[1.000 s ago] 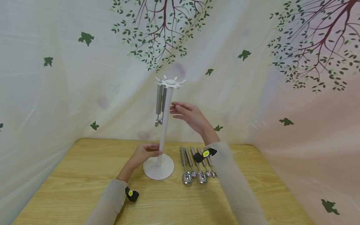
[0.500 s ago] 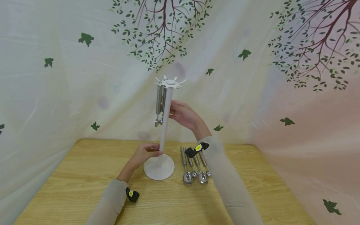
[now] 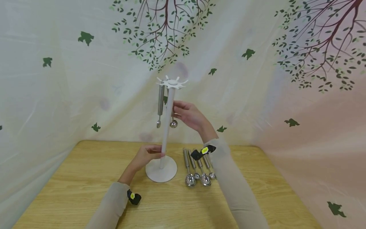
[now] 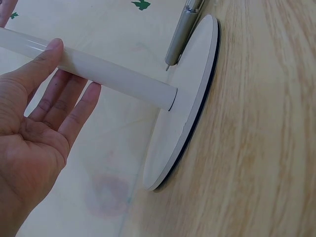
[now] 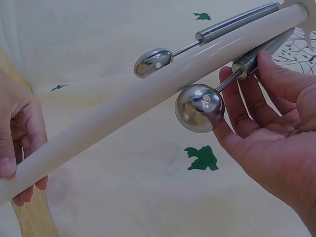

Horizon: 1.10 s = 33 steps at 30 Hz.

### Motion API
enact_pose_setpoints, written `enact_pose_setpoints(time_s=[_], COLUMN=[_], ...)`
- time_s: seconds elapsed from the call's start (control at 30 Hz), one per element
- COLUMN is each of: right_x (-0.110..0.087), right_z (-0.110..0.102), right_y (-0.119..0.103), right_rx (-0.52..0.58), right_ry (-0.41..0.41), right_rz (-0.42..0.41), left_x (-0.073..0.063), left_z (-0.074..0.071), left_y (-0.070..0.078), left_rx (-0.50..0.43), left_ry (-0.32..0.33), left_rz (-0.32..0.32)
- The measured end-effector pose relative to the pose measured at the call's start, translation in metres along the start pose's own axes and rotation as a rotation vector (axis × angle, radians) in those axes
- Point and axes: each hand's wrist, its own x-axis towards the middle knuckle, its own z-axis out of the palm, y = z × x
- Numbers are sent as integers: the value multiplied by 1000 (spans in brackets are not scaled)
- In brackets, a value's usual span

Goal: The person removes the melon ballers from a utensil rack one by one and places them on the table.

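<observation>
A white stand with a slim pole (image 3: pixel 167 127), a round base (image 3: pixel 156 175) and a spoked top (image 3: pixel 172 83) stands on the table. My left hand (image 3: pixel 146 157) grips the pole low down, thumb on one side and fingers on the other in the left wrist view. Up near the top, my right hand (image 3: pixel 190 116) pinches the steel handle of a melon baller (image 5: pixel 200 108) between thumb and fingers; its round bowl has a small hole. Another melon baller (image 3: pixel 160 100) hangs from a spoke on the pole's left side. The held one's upper end is hidden behind the pole and top.
Several steel scoops (image 3: pixel 190 180) of different sizes lie side by side on the wooden table (image 3: pixel 85 178), right of the base. My right sleeve (image 3: pixel 237 184) covers part of that row. A patterned cloth (image 3: pixel 120 111) hangs behind the table.
My right hand has reached in to the pole and grasped a melon baller handle. That melon baller has shifted from the pole's left side to its right. My left hand keeps its grip.
</observation>
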Motion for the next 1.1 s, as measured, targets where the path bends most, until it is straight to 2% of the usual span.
enact_pose_setpoints(time_s=[0.2,0.57,0.87,1.1], right_x=[-7,-18,-12,-6], right_z=[-5,-5,-2,2], right_y=[-2,-14,-15,-16], right_rx=[-97,-214,-260,-263], right_ry=[12,97,126,121], right_rz=[-7,-31,-93,-107], left_x=[-1,0,0,-1], left_z=[0,0,-1,0], left_y=[1,1,2,1], left_rx=[4,5,13,32], left_ry=[-6,-1,4,13], left_rz=[15,7,6,4])
